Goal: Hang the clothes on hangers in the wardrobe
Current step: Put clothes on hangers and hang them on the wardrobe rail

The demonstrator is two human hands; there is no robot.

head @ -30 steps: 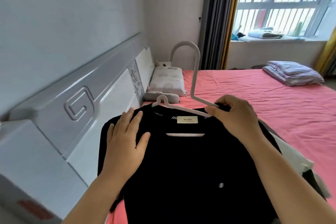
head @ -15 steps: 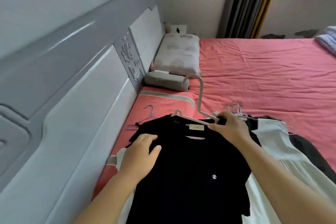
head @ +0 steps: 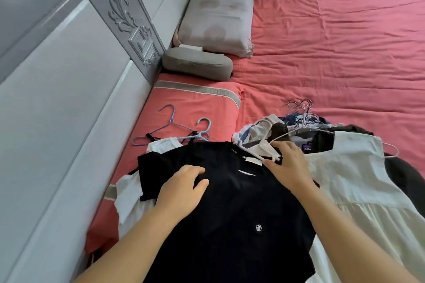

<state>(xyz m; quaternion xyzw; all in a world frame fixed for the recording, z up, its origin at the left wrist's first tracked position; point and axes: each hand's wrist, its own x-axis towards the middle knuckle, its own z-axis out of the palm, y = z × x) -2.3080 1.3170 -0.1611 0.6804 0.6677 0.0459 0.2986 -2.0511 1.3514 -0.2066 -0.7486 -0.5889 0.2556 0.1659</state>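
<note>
The black short-sleeved T-shirt (head: 230,209) on its white plastic hanger (head: 257,149), held upright a second ago, now lies flat on the pink bed (head: 333,53) — right hand (head: 287,167) gripping the hanger, left hand (head: 181,188) loosely curled on the fabric — so it has yet to reach the wardrobe.

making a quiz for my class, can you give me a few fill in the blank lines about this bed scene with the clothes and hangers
1. The right hand holds a white hanger at the collar of the ____ shirt.
2. The bed sheet is ____.
3. Two ____ hangers lie near the headboard.
4. The left hand rests on the shirt's ____.

Missing words: black; pink; blue; shoulder
</note>
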